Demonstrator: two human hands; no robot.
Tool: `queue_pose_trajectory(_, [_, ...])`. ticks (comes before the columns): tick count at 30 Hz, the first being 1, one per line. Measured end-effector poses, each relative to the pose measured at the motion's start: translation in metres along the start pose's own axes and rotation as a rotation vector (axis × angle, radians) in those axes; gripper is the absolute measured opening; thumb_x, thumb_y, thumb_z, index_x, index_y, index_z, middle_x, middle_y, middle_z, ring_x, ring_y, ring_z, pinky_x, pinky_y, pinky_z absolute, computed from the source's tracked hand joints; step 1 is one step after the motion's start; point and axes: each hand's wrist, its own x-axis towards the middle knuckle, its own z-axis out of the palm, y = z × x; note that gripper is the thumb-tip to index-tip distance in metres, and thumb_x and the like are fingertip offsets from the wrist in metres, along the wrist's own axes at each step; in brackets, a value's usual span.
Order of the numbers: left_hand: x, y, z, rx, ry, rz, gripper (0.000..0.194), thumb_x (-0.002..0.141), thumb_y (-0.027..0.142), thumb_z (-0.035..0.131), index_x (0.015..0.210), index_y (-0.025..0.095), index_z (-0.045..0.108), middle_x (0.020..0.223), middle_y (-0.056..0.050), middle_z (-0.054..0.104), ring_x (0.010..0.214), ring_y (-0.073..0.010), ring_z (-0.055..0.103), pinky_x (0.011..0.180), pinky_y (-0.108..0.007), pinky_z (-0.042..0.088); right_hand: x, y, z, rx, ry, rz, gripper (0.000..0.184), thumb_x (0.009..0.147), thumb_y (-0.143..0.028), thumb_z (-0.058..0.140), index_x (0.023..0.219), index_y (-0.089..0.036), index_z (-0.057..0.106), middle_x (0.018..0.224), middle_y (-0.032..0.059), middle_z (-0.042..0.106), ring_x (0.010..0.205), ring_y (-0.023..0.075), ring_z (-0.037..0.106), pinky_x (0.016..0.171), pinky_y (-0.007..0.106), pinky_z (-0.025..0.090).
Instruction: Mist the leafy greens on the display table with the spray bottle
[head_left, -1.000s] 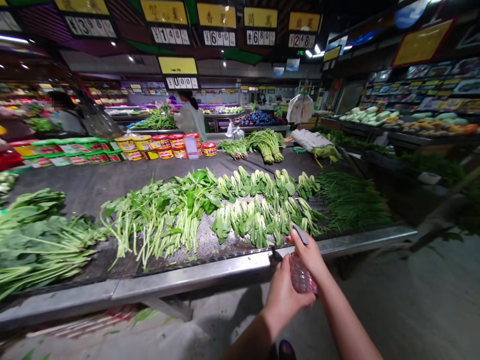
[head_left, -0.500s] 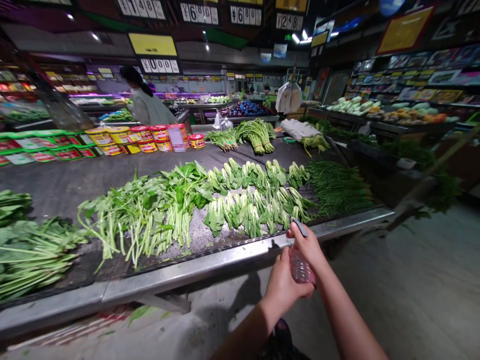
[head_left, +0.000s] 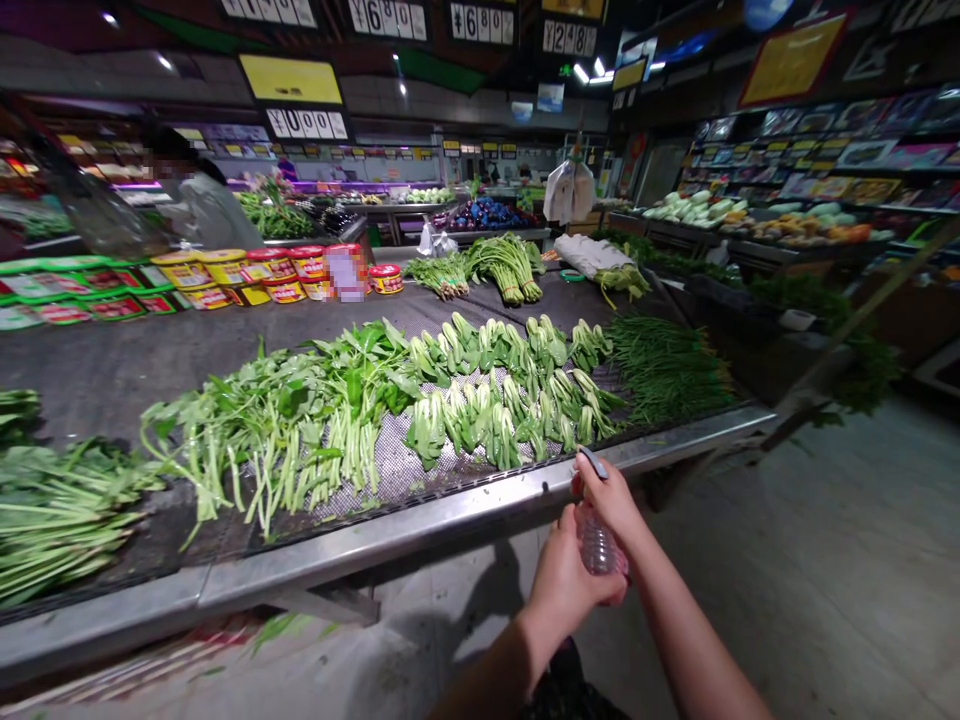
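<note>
Below the front edge of the vegetable stand, my left hand (head_left: 564, 575) is wrapped round the body of a clear, ribbed plastic bottle (head_left: 598, 545). My right hand (head_left: 609, 495) closes over the bottle's upper end, hiding most of its top. A flat grey piece (head_left: 592, 461) shows along the right hand's fingers; whether it belongs to the bottle I cannot tell. A bit of red is visible beside those fingers. Just beyond the hands, bunches of bok choy (head_left: 499, 415) lie in two rows on the stand, with the metal rim (head_left: 480, 502) between.
Leafy stems (head_left: 292, 420) spread left of the bok choy, and thin green stalks (head_left: 667, 370) lie to the right. Stacked tubs (head_left: 274, 270) line the back. A person (head_left: 206, 205) is behind them. Price signs (head_left: 292, 90) hang above; floor (head_left: 817, 560) shows at right.
The view has shifted slightly, so the stand sits a little further left. The person behind the tubs has moved left. Both my hands stay on the bottle.
</note>
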Motion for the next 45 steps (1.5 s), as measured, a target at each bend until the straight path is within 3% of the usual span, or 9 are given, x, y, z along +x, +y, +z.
queue_pose_trajectory(5, [-0.003, 0.0, -0.006, 0.041, 0.05, -0.014, 0.078, 0.043, 0.02, 0.081, 0.112, 0.021, 0.045, 0.104, -0.005, 0.057, 0.095, -0.025, 0.055, 0.08, -0.031, 0.044, -0.002, -0.004, 0.006, 0.074, 0.002, -0.037, 0.05, 0.079, -0.063, 0.044, 0.072, -0.017, 0.062, 0.073, 0.0059, 0.067, 0.07, 0.0196, 0.06, 0.068, 0.03, 0.044])
queue_pose_trajectory(13, [-0.01, 0.001, -0.015, 0.006, 0.11, -0.045, 0.078, 0.042, 0.017, 0.079, 0.114, 0.02, 0.047, 0.105, -0.007, 0.056, 0.094, -0.0258, 0.054, 0.078, -0.032, 0.045, -0.002, -0.014, 0.019, 0.087, -0.053, -0.06, 0.049, 0.08, -0.061, 0.044, 0.08, -0.016, 0.063, 0.079, 0.0064, 0.068, 0.077, 0.0208, 0.061, 0.075, 0.032, 0.044])
queue_pose_trajectory(22, [-0.018, -0.007, -0.02, -0.041, 0.141, -0.049, 0.073, 0.044, 0.021, 0.08, 0.111, 0.021, 0.049, 0.101, -0.005, 0.058, 0.089, -0.0238, 0.054, 0.074, -0.03, 0.043, -0.006, -0.022, 0.031, 0.012, -0.141, -0.047, 0.049, 0.08, -0.064, 0.04, 0.066, -0.02, 0.057, 0.064, 0.0036, 0.063, 0.058, 0.0181, 0.055, 0.061, 0.031, 0.042])
queue_pose_trajectory(26, [-0.021, -0.006, -0.022, -0.054, 0.142, -0.072, 0.073, 0.045, 0.02, 0.079, 0.11, 0.02, 0.048, 0.101, -0.006, 0.058, 0.088, -0.0234, 0.055, 0.071, -0.029, 0.044, -0.005, -0.023, 0.036, -0.033, -0.147, -0.075, 0.047, 0.081, -0.061, 0.041, 0.061, -0.02, 0.056, 0.059, 0.0024, 0.06, 0.058, 0.0179, 0.054, 0.062, 0.031, 0.041])
queue_pose_trajectory(34, [-0.019, 0.001, -0.037, -0.043, 0.232, -0.019, 0.077, 0.046, 0.017, 0.079, 0.115, 0.02, 0.046, 0.108, -0.007, 0.056, 0.097, -0.0252, 0.054, 0.081, -0.031, 0.044, -0.004, -0.052, 0.042, 0.088, -0.159, -0.12, 0.043, 0.081, -0.058, 0.045, 0.083, -0.018, 0.061, 0.08, 0.006, 0.067, 0.076, 0.0204, 0.061, 0.071, 0.031, 0.044])
queue_pose_trajectory(36, [-0.018, 0.0, -0.039, -0.05, 0.24, -0.018, 0.077, 0.047, 0.017, 0.079, 0.117, 0.02, 0.046, 0.11, -0.008, 0.056, 0.101, -0.0263, 0.053, 0.084, -0.032, 0.044, -0.004, -0.058, 0.043, 0.081, -0.164, -0.139, 0.044, 0.081, -0.058, 0.044, 0.083, -0.018, 0.06, 0.078, 0.0056, 0.066, 0.073, 0.0201, 0.06, 0.068, 0.031, 0.044])
queue_pose_trajectory(45, [-0.022, -0.007, -0.041, -0.073, 0.265, -0.044, 0.077, 0.045, 0.017, 0.08, 0.115, 0.019, 0.046, 0.106, -0.007, 0.057, 0.091, -0.0231, 0.055, 0.074, -0.029, 0.046, -0.002, -0.054, 0.056, -0.054, -0.213, -0.174, 0.048, 0.084, -0.059, 0.038, 0.061, -0.02, 0.052, 0.057, 0.0006, 0.056, 0.054, 0.0145, 0.049, 0.057, 0.028, 0.039])
